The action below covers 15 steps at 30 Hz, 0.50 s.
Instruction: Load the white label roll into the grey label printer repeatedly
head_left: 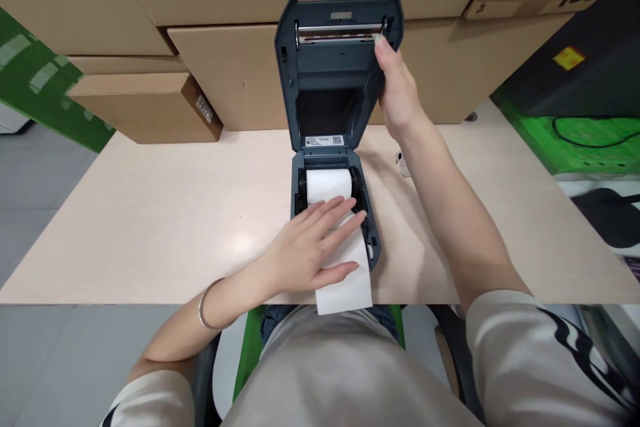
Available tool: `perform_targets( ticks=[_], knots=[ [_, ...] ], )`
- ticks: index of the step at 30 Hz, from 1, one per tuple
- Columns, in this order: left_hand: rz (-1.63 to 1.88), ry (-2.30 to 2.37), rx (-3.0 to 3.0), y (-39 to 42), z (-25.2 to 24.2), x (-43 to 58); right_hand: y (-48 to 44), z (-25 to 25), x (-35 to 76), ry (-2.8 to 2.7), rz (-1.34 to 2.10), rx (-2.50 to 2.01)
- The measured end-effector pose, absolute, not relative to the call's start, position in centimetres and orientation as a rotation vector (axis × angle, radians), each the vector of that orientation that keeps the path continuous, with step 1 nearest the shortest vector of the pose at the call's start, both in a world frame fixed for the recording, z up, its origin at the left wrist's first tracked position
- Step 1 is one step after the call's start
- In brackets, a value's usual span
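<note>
A dark grey label printer [370, 213] stands on the table with its lid [327, 70] raised. Inside lies a white paper roll [329, 184], and its paper strip [345, 290] runs toward me past the table's front edge. My left hand [323, 240] lies flat over the strip, fingers spread and palm down, covering part of the paper and the printer's front. My right hand [397, 90] grips the lid at its right edge, with the thumb on the inner side near the metal roller; its other fingers are hidden behind the lid.
Large cardboard boxes [230, 80] line the back of the table [175, 213]. A flat carton [145, 107] sits at the back left. A small white object [401, 164] lies right of the printer, partly behind my right forearm. A black item [610, 217] is at the far right.
</note>
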<state>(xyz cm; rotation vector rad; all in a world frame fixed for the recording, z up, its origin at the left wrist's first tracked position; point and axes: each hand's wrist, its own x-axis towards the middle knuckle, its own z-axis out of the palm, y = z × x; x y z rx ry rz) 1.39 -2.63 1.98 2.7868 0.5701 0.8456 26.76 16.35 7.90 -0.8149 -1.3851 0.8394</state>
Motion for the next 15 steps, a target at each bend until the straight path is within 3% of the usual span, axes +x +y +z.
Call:
perform_targets(
  ticks=[5,15],
  knots=[
    [0.540,0.561,2.813,-2.8,1.6,1.6,16.6,7.8,26.7,-1.381,0.859,-0.776],
    [0.685,0.539,2.882,-2.8,2.1,1.1,14.6,8.2,26.4,-1.410,0.841,-0.796]
  ],
)
